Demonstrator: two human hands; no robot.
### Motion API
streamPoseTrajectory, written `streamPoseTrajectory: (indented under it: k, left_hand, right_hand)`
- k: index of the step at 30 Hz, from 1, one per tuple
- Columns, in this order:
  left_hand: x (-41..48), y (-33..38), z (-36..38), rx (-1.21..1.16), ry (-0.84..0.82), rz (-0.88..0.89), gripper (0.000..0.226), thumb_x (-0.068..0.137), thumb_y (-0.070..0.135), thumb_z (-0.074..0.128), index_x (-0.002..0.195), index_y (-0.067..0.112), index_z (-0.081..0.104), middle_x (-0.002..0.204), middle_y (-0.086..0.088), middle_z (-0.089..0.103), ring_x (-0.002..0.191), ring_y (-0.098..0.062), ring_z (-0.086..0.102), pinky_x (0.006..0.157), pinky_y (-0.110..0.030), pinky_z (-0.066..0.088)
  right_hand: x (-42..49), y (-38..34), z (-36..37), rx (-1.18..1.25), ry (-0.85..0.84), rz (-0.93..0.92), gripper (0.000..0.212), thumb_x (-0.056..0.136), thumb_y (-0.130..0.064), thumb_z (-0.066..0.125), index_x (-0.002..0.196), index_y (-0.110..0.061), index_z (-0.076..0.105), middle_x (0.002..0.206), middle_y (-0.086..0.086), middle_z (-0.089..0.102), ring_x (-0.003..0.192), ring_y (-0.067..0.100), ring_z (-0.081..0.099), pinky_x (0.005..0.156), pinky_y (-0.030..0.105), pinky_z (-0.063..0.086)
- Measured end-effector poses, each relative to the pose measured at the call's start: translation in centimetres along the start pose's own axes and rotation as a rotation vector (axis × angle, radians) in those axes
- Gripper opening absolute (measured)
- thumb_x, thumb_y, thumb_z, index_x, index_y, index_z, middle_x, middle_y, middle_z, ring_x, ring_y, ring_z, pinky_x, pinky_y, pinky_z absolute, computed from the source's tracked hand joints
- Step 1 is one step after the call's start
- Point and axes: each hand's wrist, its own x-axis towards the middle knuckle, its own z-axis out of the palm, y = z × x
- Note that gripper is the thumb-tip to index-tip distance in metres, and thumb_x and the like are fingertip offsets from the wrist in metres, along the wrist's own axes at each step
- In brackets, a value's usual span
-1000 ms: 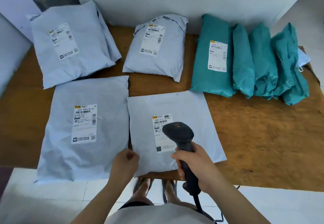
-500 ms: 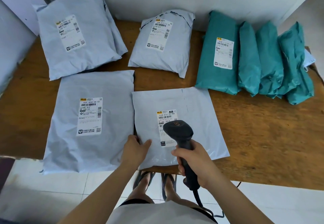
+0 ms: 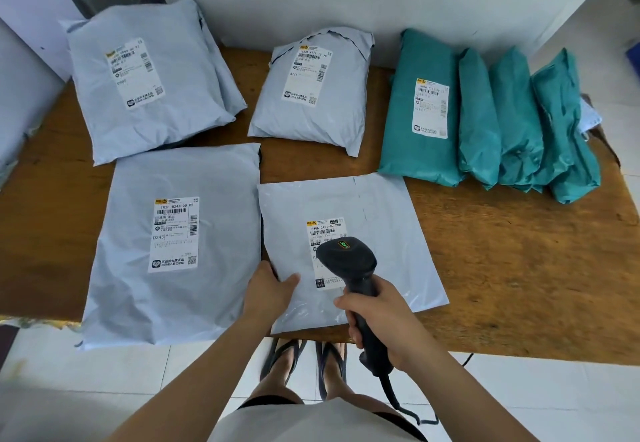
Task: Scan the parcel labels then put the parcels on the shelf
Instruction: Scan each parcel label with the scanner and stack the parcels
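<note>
Back-left parcel (image 3: 149, 78) and big grey parcel (image 3: 173, 244) at left, the latter overhanging the table (image 3: 519, 268) edge. Left hand (image 3: 270, 292) spread flat on the flat grey parcel (image 3: 363, 206), front centre; 1 s ago it was curled. Right hand (image 3: 377, 317) grips scanner (image 3: 346, 261) over the label (image 3: 325, 234). Teal parcels (image 3: 485, 119) right, bare table before them.
</note>
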Motion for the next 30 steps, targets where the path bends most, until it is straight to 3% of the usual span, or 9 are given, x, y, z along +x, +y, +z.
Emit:
streamPoseTrajectory:
  k: [3,7,10,16,18,20,24,27,30]
  left_hand:
    - [-0.5,0.5,-0.4,-0.018,0.012,0.079,0.023,0.085,0.018,0.063,0.079,0.016,0.041,0.077,0.002,0.050,0.086,-0.026,0.056,0.068,-0.026,0.038]
    - [-2.5,3.2,-2.4,-0.148,-0.011,0.285,0.012,0.089,0.007,0.053,0.092,0.015,0.045,0.082,0.011,0.050,0.077,-0.010,0.049,0.064,-0.013,0.039]
    - [-2.9,4.0,-7.3,-0.203,0.010,0.418,0.015,0.084,-0.001,0.054,0.083,0.013,0.047,0.076,0.002,0.052,0.069,-0.008,0.047,0.059,-0.015,0.037]
    - [-1.9,-0.7,-21.0,-0.397,0.192,0.224,0.028,0.084,-0.008,0.057,0.081,0.019,0.054,0.065,0.001,0.065,0.047,-0.007,0.057,0.040,-0.019,0.046]
    - [0.3,-3.3,-23.5,-0.138,0.288,0.077,0.014,0.084,-0.004,0.061,0.092,0.008,0.059,0.083,-0.013,0.066,0.062,-0.018,0.061,0.050,-0.025,0.051]
    - [1.9,-5.0,-24.2,0.165,0.370,-0.022,0.025,0.081,0.011,0.064,0.101,-0.004,0.059,0.091,-0.021,0.064,0.080,-0.036,0.060,0.069,-0.038,0.050]
    - [2.5,-1.9,-20.7,0.084,0.589,0.081,0.037,0.085,0.008,0.062,0.120,-0.001,0.055,0.112,-0.022,0.062,0.105,-0.039,0.058,0.087,-0.040,0.043]
    - [4.1,2.5,-16.1,-0.070,0.445,0.221,0.028,0.086,0.006,0.059,0.113,0.004,0.061,0.111,-0.015,0.066,0.101,-0.030,0.061,0.082,-0.029,0.043]
    - [7.5,7.9,-11.1,-0.309,0.176,0.095,0.026,0.088,0.013,0.060,0.113,0.007,0.061,0.113,-0.014,0.065,0.093,-0.026,0.063,0.077,-0.032,0.053]
  right_hand:
    - [-0.2,0.3,-0.1,-0.013,-0.002,-0.002,0.009,0.084,-0.010,0.064,0.088,-0.010,0.056,0.054,0.006,0.052,0.042,0.018,0.046,0.049,0.028,0.044]
    - [-0.5,0.5,-0.5,0.070,0.084,-0.057,0.010,0.084,-0.007,0.065,0.091,-0.007,0.057,0.055,0.012,0.051,0.042,0.021,0.044,0.046,0.028,0.043]
    - [-0.4,0.2,-0.9,0.165,0.165,-0.116,0.010,0.084,-0.002,0.064,0.087,-0.004,0.055,0.054,0.012,0.049,0.039,0.022,0.041,0.044,0.027,0.039]
    - [0.6,-0.6,-0.9,0.117,0.154,-0.105,0.013,0.084,-0.007,0.066,0.084,-0.003,0.054,0.051,0.011,0.048,0.037,0.022,0.041,0.046,0.029,0.037]
    - [0.9,-0.7,-0.6,0.101,0.135,-0.103,0.014,0.084,-0.008,0.066,0.086,-0.002,0.054,0.051,0.011,0.049,0.037,0.022,0.041,0.046,0.029,0.037]
    - [1.2,-0.7,-0.1,0.082,0.120,-0.096,0.014,0.084,-0.007,0.067,0.086,-0.002,0.055,0.051,0.010,0.050,0.037,0.022,0.042,0.046,0.029,0.038]
    - [1.4,-1.1,0.4,0.049,0.087,-0.088,0.012,0.084,-0.007,0.067,0.088,-0.005,0.056,0.052,0.010,0.051,0.037,0.021,0.043,0.045,0.028,0.039]
    - [1.3,-1.8,0.4,0.019,0.066,-0.108,0.012,0.084,-0.008,0.067,0.086,-0.010,0.056,0.052,0.009,0.051,0.038,0.022,0.042,0.044,0.026,0.040]
    - [1.3,-2.8,-0.1,0.009,0.080,-0.115,0.013,0.083,-0.010,0.068,0.086,-0.009,0.056,0.052,0.007,0.052,0.038,0.020,0.043,0.045,0.026,0.040]
